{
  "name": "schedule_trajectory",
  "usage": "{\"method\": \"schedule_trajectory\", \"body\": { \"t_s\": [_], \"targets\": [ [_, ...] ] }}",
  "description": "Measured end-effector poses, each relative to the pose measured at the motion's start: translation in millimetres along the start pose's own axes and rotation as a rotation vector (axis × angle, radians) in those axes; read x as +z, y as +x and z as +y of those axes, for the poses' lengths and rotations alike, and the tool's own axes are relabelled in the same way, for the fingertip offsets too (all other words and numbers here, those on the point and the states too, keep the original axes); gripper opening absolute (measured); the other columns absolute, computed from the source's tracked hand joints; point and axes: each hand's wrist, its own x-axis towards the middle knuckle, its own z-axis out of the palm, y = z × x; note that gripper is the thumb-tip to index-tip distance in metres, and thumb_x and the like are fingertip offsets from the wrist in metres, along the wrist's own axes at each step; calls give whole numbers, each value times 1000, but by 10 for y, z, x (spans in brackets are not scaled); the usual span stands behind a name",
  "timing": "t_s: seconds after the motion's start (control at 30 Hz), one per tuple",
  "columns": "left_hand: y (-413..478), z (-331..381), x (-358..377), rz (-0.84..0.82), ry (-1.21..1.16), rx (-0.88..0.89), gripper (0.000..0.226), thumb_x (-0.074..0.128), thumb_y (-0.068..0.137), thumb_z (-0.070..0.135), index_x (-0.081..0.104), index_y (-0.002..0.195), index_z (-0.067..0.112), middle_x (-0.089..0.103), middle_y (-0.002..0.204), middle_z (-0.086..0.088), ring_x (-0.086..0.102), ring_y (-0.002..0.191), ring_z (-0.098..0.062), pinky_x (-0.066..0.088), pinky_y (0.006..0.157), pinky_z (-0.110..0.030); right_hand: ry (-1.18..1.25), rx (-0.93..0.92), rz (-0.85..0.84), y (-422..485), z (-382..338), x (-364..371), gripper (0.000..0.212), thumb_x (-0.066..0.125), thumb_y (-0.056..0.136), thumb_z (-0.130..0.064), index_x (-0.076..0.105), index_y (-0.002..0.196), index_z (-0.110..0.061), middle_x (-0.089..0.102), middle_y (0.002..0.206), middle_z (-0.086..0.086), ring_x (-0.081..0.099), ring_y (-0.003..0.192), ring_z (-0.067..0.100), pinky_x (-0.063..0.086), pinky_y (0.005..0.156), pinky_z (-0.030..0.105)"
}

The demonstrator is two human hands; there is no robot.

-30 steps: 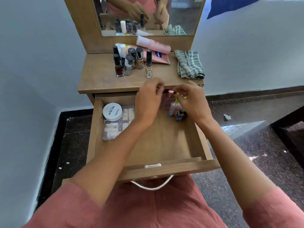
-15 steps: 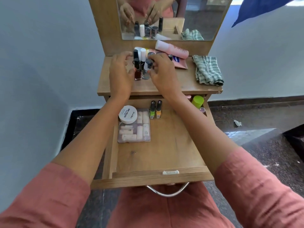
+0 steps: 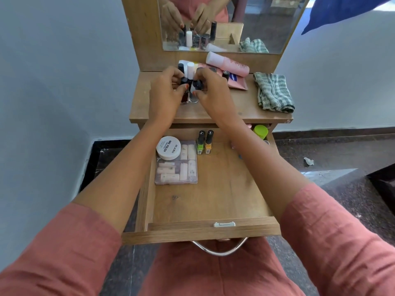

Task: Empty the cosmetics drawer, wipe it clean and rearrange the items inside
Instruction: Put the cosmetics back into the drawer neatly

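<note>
Since the drawer point(image 3: 205, 199) looks half refilled, the left hand point(image 3: 168, 95) and right hand point(image 3: 215, 95) each pinch a nail polish cap point(image 3: 197, 84) near the back edge of the dresser top point(image 3: 235, 105).

The wooden drawer point(image 3: 205, 201) is pulled open. At its back left a white round jar point(image 3: 168, 148) marked NAIL POLISH lies on a clear compartment box point(image 3: 177, 174). A green polish bottle point(image 3: 200, 142) and an orange polish bottle point(image 3: 209, 142) stand upright, side by side, at the back wall. On the counter point(image 3: 235, 107) the left grip point(image 3: 165, 97) holds a dark red polish bottle point(image 3: 183, 80) and the right grip point(image 3: 215, 97) a dark-capped bottle point(image 3: 197, 84).
</note>
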Motion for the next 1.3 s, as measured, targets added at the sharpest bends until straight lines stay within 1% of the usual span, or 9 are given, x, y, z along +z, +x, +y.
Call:
{"method": "schedule_trajectory", "body": {
  "t_s": [0.13, 0.3, 0.43, 0.53, 0.67, 0.83, 0.93, 1.07, 1.3],
  "targets": [
    [-53, 55, -15, 2, -31, 6, 19, 64, 82, 8, 61, 100, 5, 66, 98, -6, 59, 87, -10, 53, 78, -26, 37, 0, 13, -75, 4, -72, 23, 62, 73, 7, 58, 95, 2, 63, 96, 14, 57, 88, 21, 51, 81, 34],
    [-209, 196, -56, -17, -42, 17, 22, 65, 82, 7, 62, 103, 3, 65, 97, -5, 57, 85, -5, 44, 66, -4, 48, 23, -9, -246, -7, -247, 25, 66, 75, 1, 61, 99, -3, 65, 98, 9, 56, 86, 11, 48, 75, 17],
    [-424, 283, -68, -58, -95, 8, 21, 66, 81, 6, 62, 102, 4, 61, 91, 1, 56, 75, 1, 44, 64, -2, 46, 42, -48, -461, -10, -388, 29, 67, 77, -1, 61, 105, -5, 65, 102, 7, 54, 83, 8, 42, 67, 3],
    [-590, 313, -51, -84, -132, 1, 19, 66, 80, 5, 62, 99, 5, 61, 89, 3, 56, 74, 4, 46, 66, -2, 11, 78, -83, -626, 31, -434, 33, 66, 78, -2, 62, 111, -4, 64, 105, 8, 53, 85, 6, 40, 68, -2],
    [-774, 280, 16, -123, -126, -18, 19, 65, 81, 2, 62, 99, 4, 60, 89, 1, 56, 76, 1, 46, 69, -3, -22, 104, -135, -828, 127, -393, 33, 66, 78, -1, 63, 110, -2, 67, 105, 11, 56, 86, 8, 45, 79, 12],
    [-941, 181, 133, -138, -112, -53, 18, 65, 80, 1, 63, 98, 2, 61, 88, -1, 56, 74, -1, 46, 68, -1, -78, 134, -179, -1010, 325, -262, 34, 68, 76, -2, 63, 110, -1, 63, 107, 15, 61, 95, 24, 52, 87, 33],
    [-988, 117, 186, -152, -113, -86, 17, 65, 80, 0, 63, 97, 3, 61, 87, 0, 55, 72, 1, 45, 67, -1, -113, 160, -216, -1076, 439, -163, 33, 68, 75, -2, 63, 108, -1, 61, 106, 16, 60, 94, 25, 52, 86, 36],
    [-1018, 69, 210, -152, -100, -121, 17, 64, 81, 2, 63, 97, 5, 60, 87, 2, 54, 73, 4, 43, 66, 1, -145, 214, -281, -1105, 500, -25, 33, 68, 76, -3, 61, 108, 0, 58, 105, 17, 59, 94, 27, 49, 83, 30],
    [-1006, 19, 216, -128, -91, -121, 17, 64, 79, -1, 64, 96, 3, 61, 86, 1, 54, 72, 6, 44, 67, 1, -120, 230, -311, -1083, 458, 145, 29, 66, 78, -3, 58, 106, 1, 58, 107, 18, 60, 95, 31, 52, 83, 41]
  ]
}}
